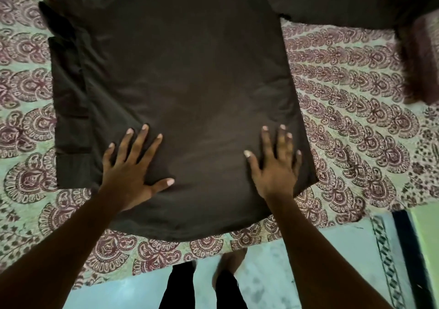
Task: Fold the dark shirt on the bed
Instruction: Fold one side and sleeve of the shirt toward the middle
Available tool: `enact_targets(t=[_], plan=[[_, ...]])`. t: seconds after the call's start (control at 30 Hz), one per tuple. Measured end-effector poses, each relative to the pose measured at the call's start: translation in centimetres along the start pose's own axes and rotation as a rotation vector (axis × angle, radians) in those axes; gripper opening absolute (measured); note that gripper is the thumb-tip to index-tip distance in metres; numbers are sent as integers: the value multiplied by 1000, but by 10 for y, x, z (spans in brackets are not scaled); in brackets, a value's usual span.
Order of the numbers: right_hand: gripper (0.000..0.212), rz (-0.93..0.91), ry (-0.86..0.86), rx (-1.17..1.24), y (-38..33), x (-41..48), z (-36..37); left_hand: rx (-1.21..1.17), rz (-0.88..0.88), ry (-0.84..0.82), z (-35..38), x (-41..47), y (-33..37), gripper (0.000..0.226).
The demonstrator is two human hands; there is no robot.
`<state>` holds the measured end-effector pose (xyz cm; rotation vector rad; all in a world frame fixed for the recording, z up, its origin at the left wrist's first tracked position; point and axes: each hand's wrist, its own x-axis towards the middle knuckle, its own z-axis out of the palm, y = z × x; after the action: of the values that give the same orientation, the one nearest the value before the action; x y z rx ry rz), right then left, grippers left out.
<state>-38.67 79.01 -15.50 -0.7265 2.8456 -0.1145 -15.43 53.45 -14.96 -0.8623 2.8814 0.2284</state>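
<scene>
Dark shirt [185, 83] lies flat on the patterned bedspread [344, 109], near the bed's edge. Left sleeve [71, 109] looks folded alongside (right sleeve [337, 4] isn't). Left hand [133, 168] and right hand [275, 163] press near the hem, fingers spread flat, gripping nothing. Most folds remain.

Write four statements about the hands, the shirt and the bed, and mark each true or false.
1. The left hand and the right hand both lie flat, fingers spread, on the dark shirt. True.
2. The right-side sleeve is folded over the shirt's body. False: it stretches out toward the upper right.
3. The left-side sleeve lies folded down along the shirt's edge. True.
4. The bedsheet is plain white. False: it bears a maroon printed pattern.
</scene>
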Motion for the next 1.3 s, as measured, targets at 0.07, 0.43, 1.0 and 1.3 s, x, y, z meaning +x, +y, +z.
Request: enact_targets(t=[0.07,0.43,1.0,1.3], plan=[[86,281,54,78,5,-2,-2,-2,-5,-3,-1,0,0,107],[68,-637,-116,-60,-112,38,4,-145,-119,-31,-24,48,-19,108],[67,-372,-2,-25,-118,114,1,-133,-165,-92,-35,124,-65,126],[84,210,69,68,-93,154,-22,-145,-243,-211,-31,129,-69,131]])
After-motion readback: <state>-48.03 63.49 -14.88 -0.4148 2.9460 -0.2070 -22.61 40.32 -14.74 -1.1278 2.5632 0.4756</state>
